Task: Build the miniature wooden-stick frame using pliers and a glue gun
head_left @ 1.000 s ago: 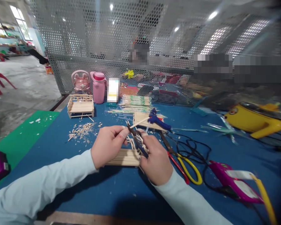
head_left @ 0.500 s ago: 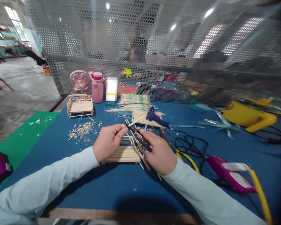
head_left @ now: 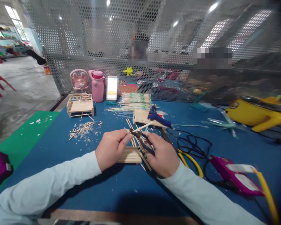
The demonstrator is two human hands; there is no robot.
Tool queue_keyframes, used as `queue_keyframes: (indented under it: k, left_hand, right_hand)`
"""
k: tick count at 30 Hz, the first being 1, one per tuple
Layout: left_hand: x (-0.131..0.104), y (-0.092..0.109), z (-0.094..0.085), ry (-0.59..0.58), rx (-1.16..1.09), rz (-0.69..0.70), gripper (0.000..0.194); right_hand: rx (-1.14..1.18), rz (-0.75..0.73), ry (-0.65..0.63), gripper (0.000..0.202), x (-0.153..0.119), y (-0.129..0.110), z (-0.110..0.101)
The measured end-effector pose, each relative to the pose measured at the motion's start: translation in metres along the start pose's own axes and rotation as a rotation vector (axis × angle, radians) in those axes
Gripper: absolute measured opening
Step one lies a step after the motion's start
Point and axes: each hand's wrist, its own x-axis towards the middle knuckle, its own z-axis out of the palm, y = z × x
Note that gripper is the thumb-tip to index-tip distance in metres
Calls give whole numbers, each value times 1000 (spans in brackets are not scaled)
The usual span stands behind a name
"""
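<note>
My left hand [head_left: 112, 147] pinches the near end of a thin wooden stick [head_left: 144, 126], which points up to the right. Dark-handled pliers [head_left: 144, 144] are gripped in my right hand [head_left: 162, 153], their jaws at the stick beside my left fingertips. Below the hands lies a flat panel of wooden sticks [head_left: 131, 155], partly hidden by my left hand, with loose sticks [head_left: 146, 162] across its right side. A blue glue gun [head_left: 158, 117] rests on another stick panel [head_left: 140, 116] behind. At the back left stands a small wooden bench [head_left: 80, 107].
Cut stick pieces [head_left: 81, 129] are scattered at the left. A pink bottle [head_left: 97, 87], a phone [head_left: 112, 88] and bundled sticks [head_left: 135, 97] stand or lie before the mesh screen. Black cables [head_left: 192, 145], a purple device [head_left: 236, 176] and a yellow pot [head_left: 255, 112] are at the right.
Both hands have shifted slightly right with the stick and pliers. The pliers' handles look spread wider. The camera view has also shifted a little.
</note>
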Motion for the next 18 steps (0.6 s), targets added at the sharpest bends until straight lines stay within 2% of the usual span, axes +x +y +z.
queue_keyframes:
  k: [6, 13, 18]
  left_hand:
    - [-1, -4, 1, 9, 19, 97, 33]
    - [-1, 1, -1, -6, -29, 67, 36]
    - [0, 5, -4, 15, -34, 168, 35]
  right_hand:
    - [96, -46, -41, 38, -3, 5, 0]
    - [230, 19, -149, 33, 3, 0, -13]
    - [476, 13, -327, 10, 6, -14, -23]
